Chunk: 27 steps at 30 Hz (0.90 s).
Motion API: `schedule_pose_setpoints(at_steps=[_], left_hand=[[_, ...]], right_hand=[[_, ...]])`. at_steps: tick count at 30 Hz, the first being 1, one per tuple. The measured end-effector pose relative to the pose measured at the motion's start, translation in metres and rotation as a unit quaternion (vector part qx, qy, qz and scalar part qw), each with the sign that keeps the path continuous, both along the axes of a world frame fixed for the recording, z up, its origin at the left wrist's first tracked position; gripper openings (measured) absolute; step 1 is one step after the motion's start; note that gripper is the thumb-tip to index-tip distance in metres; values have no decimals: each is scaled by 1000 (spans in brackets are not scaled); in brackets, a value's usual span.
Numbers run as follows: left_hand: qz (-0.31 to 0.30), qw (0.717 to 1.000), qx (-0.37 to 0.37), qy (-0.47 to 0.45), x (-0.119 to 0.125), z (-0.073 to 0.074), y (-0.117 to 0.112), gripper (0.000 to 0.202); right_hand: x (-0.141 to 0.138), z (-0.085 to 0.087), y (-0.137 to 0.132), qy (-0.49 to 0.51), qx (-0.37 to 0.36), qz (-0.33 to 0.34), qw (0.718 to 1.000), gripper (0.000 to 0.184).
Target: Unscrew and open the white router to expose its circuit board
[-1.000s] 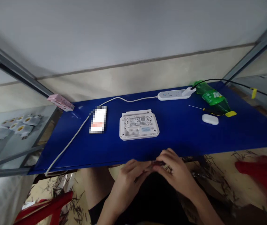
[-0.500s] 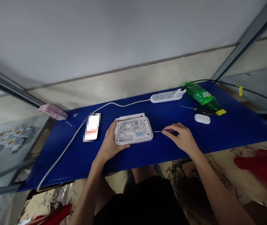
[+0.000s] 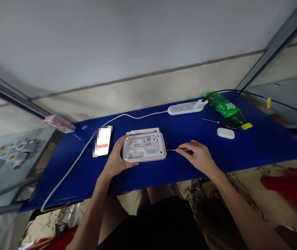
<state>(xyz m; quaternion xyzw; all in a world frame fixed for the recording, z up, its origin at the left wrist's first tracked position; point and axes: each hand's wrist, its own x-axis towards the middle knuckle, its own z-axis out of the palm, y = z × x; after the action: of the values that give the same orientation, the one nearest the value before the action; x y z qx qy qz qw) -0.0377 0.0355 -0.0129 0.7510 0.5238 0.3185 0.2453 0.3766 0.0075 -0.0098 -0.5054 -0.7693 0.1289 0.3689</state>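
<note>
A white router (image 3: 143,149) lies upside down on the blue table (image 3: 255,149), its label and vent holes facing up. My left hand (image 3: 115,162) grips its left edge, fingers wrapped around the corner. My right hand (image 3: 200,158) is closed on a small dark-handled screwdriver (image 3: 177,150), whose thin metal tip points left and touches the router's right side.
A phone (image 3: 102,141) lies left of the router, beside a white cable (image 3: 70,170) that runs to a power strip (image 3: 186,107) at the back. A green bottle (image 3: 225,108), a second screwdriver (image 3: 220,122) and a white case (image 3: 225,133) sit at the right. A pink box (image 3: 59,123) is at the far left.
Both hands rose from my lap to the table. The left took hold of the router and slid it slightly left; the right brought the screwdriver tip to the router's right side.
</note>
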Motion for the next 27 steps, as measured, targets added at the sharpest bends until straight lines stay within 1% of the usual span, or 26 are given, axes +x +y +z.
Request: schedule_pose_setpoints(at_steps=[3, 5, 8, 11, 14, 18, 22, 27], left_hand=[[-7, 1000, -10, -7, -1, -3, -1, 139], [-8, 1000, -17, -15, -1, -4, -1, 142], [-6, 999, -25, -31, -2, -5, -1, 145], [-7, 997, -48, -52, -2, -6, -1, 149], [-10, 993, -81, -91, -3, -5, -1, 153], [3, 987, -104, -124, -3, 0, -1, 147], [13, 985, -122, -120, -3, 4, -1, 146], [7, 988, -113, -108, -4, 3, -2, 141]], right_hand=[[2, -4, -1, -6, -38, -7, 999, 29], [4, -6, 0, -4, -44, -5, 999, 30], [7, -6, 4, 1, -11, 9, 1000, 31], [11, -3, 12, 9, 34, 4, 999, 28], [11, 1, 19, 14, 50, -1, 999, 26], [3, 5, 22, 3, 43, 11, 999, 30], [-4, 3, 16, -3, 29, 12, 1000, 33], [-5, -1, 9, -12, 48, 6, 999, 29]])
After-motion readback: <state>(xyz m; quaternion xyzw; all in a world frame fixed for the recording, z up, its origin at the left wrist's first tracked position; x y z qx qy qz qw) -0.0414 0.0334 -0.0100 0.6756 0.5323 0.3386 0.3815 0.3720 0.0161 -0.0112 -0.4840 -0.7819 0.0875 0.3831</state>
